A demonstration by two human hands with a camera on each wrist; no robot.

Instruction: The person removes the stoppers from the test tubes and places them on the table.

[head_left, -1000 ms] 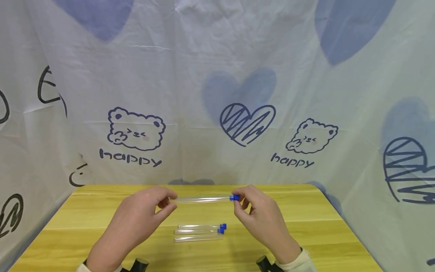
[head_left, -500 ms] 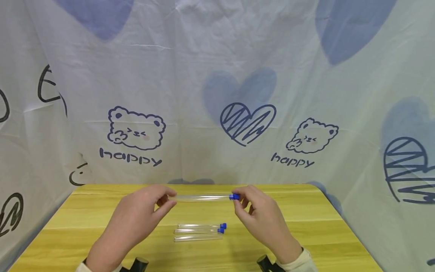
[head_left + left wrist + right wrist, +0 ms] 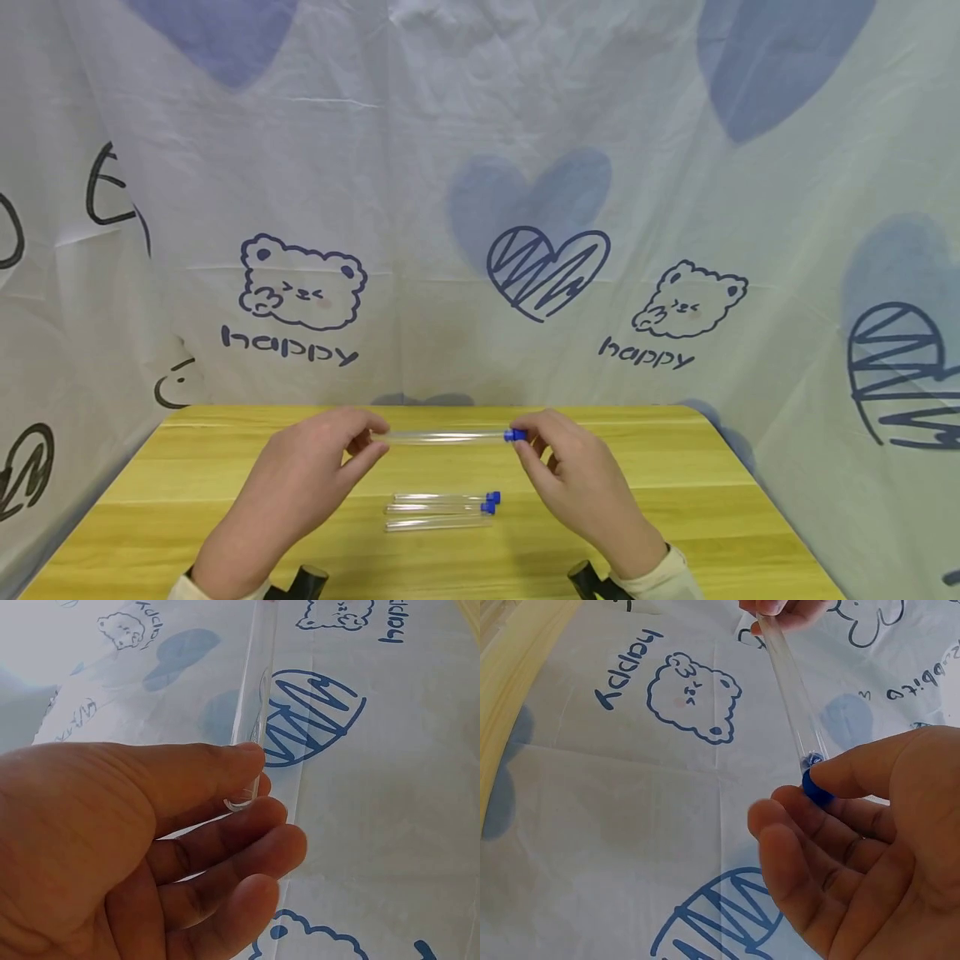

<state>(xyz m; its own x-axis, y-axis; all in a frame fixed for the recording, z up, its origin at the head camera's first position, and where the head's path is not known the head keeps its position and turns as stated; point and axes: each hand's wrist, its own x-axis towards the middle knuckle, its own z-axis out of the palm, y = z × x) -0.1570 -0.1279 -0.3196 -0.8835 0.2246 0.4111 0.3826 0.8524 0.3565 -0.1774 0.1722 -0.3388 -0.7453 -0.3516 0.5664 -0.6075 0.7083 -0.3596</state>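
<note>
A clear test tube with a blue cap is held level above the table between both hands. My left hand pinches its rounded end between thumb and fingers; in the left wrist view the test tube runs up from the thumb tip. At the other end, my right hand pinches the blue cap. From the right wrist, the cap sits on the tube's mouth, with thumb and index finger on it.
Nearer on the yellow wood-grain table lie two more blue-capped tubes and one uncapped tube, side by side. Behind the table hangs a white cloth printed with bears and hearts.
Both hands keep their hold on the tube and cap. The tube has levelled very slightly; the tubes on the table have not moved.
</note>
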